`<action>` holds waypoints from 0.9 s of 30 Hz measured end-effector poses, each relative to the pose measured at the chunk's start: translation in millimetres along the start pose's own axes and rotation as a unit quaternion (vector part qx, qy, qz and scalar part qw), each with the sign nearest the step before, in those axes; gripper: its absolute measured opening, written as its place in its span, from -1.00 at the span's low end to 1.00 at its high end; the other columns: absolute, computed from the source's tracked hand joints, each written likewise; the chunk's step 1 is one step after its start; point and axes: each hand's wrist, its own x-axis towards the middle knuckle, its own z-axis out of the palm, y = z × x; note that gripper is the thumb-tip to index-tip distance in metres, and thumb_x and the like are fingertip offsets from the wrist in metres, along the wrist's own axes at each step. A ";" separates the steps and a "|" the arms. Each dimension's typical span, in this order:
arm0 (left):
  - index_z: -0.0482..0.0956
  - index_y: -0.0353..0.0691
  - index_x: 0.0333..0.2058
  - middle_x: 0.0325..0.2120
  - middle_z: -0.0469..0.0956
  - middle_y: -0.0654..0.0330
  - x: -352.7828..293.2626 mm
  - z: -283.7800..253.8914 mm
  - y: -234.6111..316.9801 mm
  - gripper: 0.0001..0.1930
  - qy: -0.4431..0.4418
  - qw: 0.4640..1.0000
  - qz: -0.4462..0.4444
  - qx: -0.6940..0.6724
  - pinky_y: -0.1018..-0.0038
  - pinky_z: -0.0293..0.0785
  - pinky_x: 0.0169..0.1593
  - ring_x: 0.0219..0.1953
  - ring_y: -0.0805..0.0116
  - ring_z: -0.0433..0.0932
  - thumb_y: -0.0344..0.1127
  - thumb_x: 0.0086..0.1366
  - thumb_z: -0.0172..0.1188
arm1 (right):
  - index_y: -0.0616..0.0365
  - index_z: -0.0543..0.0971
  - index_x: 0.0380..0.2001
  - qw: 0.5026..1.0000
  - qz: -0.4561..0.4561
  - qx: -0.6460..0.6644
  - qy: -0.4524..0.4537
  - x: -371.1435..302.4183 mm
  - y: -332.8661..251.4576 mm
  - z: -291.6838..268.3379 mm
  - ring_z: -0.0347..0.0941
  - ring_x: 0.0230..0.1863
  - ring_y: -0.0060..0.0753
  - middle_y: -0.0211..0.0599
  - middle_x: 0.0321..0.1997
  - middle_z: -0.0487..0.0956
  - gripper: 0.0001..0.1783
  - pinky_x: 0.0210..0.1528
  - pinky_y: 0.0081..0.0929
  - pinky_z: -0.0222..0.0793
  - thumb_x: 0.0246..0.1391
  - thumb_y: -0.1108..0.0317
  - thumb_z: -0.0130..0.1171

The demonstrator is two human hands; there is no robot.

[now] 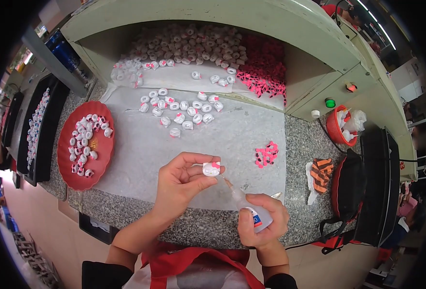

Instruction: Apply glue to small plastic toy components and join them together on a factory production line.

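Note:
Over the middle of the paper sheet, my left hand [180,180] pinches a small white figurine head [211,168] with a pink bow between thumb and fingers. My right hand [265,219] is closed around a translucent squeeze bottle [252,207] with a thin tip. The bottle tilts up to the left, its tip close beside the figurine head; whether they touch I cannot tell. Right of my hands lies a small pile of pink and black pieces [266,154]. Beyond my hands, several white figurine heads [187,124] are spread on the white paper [131,149].
A red scalloped dish [64,164] with more heads stands left. The shelf ahead holds a heap of white heads [189,41] and a pink heap [261,72]. At right are a red basket [336,131] of bottles, a striped cloth [322,174] and a black bag [350,185].

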 end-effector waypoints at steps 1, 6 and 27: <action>0.40 -0.41 -0.13 -0.12 0.51 -0.04 0.3 0.1 0.3 -0.65 0.000 1.000 0.003 -0.002 0.35 0.53 -0.03 -0.08 0.10 0.55 -0.68 0.07 0.19 | 0.31 0.49 -0.30 1.000 -0.003 -0.004 -0.004 0.6 -1.5 -0.7 0.49 -0.63 -0.35 -0.18 -0.48 0.58 -0.68 -0.58 -0.52 0.40 -0.25 0.54 0.24; 0.40 -0.41 -0.13 -0.12 0.50 -0.05 0.3 0.7 0.1 -0.65 -0.006 1.000 0.002 -0.002 0.36 0.54 -0.05 -0.07 0.10 0.55 -0.69 0.08 0.18 | 0.29 0.50 -0.30 1.000 0.000 0.012 -0.009 0.6 -3.4 -1.0 0.51 -0.62 -0.35 -0.19 -0.48 0.59 -0.66 -0.56 -0.53 0.42 -0.27 0.53 0.24; 0.39 -0.42 -0.11 -0.09 0.48 -0.07 1.5 -0.1 -1.9 -0.63 -0.015 1.000 0.004 0.014 0.33 0.56 -0.04 -0.07 0.10 0.54 -0.73 0.06 0.15 | 0.34 0.51 -0.31 0.999 0.048 -0.019 -0.006 1.7 0.0 -7.5 0.52 -0.57 -0.41 -0.14 -0.47 0.59 -0.69 -0.46 -0.57 0.43 -0.13 0.35 0.20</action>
